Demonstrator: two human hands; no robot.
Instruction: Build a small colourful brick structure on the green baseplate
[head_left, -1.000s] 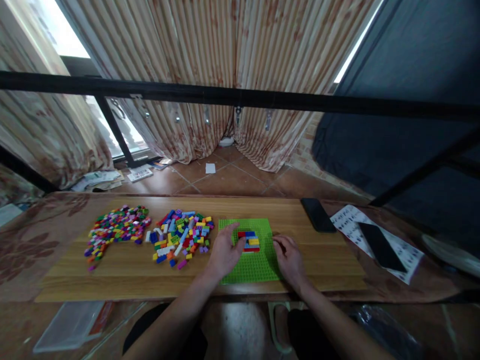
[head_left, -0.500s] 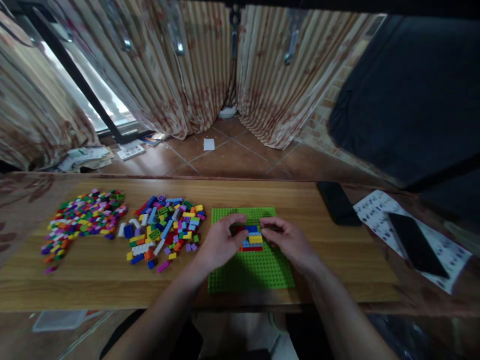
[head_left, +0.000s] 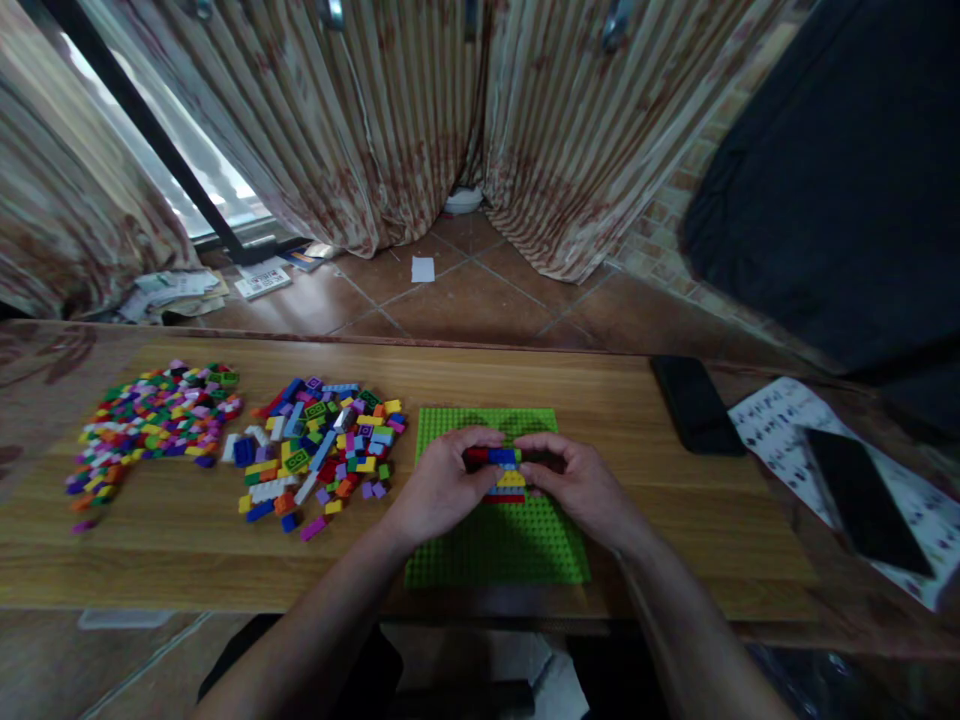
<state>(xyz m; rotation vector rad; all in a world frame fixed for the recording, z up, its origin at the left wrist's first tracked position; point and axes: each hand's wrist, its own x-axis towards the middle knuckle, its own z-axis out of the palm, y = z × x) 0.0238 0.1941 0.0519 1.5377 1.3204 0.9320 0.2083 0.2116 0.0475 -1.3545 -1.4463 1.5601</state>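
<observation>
A green studded baseplate (head_left: 495,550) lies on the wooden table. Near its upper middle stands a small brick build, with blue bricks (head_left: 504,457) on top, a yellow brick (head_left: 512,479) below them and a red brick (head_left: 506,498) at the bottom. My left hand (head_left: 450,480) grips the left side of the build, its thumb by the blue bricks. On the right side, my right hand (head_left: 570,480) has thumb and fingers curled at the build's edge. My fingers partly cover the bricks, and a dark red piece shows by my left fingers.
Left of the baseplate lies a pile of mixed bricks (head_left: 322,455), and farther left a pile of smaller bricks (head_left: 157,420). A black case (head_left: 694,405), a printed sheet (head_left: 780,420) and a black phone (head_left: 862,500) lie to the right.
Both hands have closed in on the build, with the right fingertips now against its edge. The camera view has tilted slightly downward.
</observation>
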